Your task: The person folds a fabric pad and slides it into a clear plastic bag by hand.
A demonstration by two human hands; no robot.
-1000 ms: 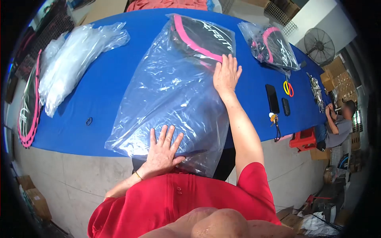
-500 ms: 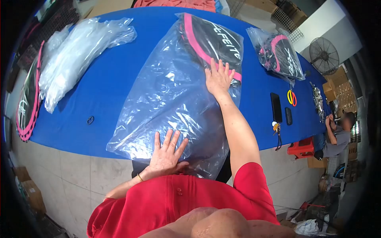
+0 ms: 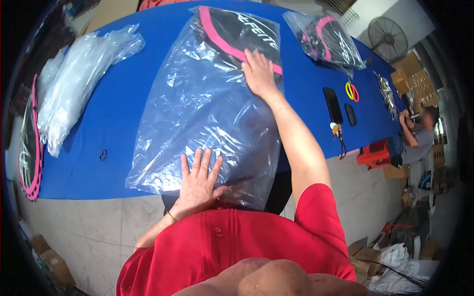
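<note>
A large clear plastic bag [image 3: 207, 103] lies on the blue table [image 3: 123, 98], its near end hanging over the front edge. Inside its far end sits a black item with a pink band and white lettering [image 3: 232, 34]. My left hand [image 3: 198, 181] rests flat, fingers spread, on the bag's near end at the table edge. My right hand [image 3: 257, 73] is stretched out, palm down, pressing the bag just below the pink band. Neither hand grips anything.
A pile of clear bags [image 3: 79, 84] lies at the left, with a black and pink item [image 3: 28, 148] at the left edge. A second bagged item [image 3: 328, 42], scissors [image 3: 352, 92], a phone [image 3: 332, 104] and keys [image 3: 337, 133] lie to the right. A seated person [image 3: 417, 143] works far right.
My right hand slid left and back across the bag near the pink band. My left hand stayed flat on the near end. The view shifted slightly.
</note>
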